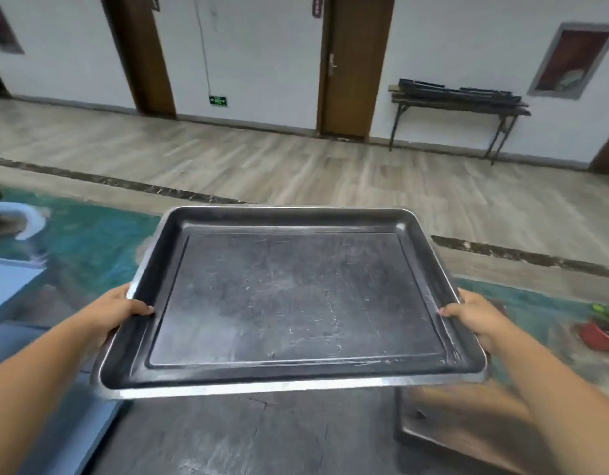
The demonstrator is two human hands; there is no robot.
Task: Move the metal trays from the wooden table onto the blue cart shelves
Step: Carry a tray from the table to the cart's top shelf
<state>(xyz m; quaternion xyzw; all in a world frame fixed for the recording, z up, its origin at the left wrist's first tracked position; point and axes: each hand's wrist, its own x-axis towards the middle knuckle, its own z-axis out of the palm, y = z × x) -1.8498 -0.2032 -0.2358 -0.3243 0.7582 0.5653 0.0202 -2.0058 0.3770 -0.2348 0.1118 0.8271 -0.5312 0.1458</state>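
The person holds a scratched rectangular grey metal tray (296, 296) in the air. The left hand (114, 313) and right hand (481, 317) each keep a closed grip on its side rims, thumbs inside, tray between them.

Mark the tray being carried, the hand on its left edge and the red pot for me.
metal tray (296, 296), head view, middle of its scratched floor.
left hand (119, 308), head view, back of the hand at the tray's left rim.
red pot (596, 334), head view, its red wall at the right edge.
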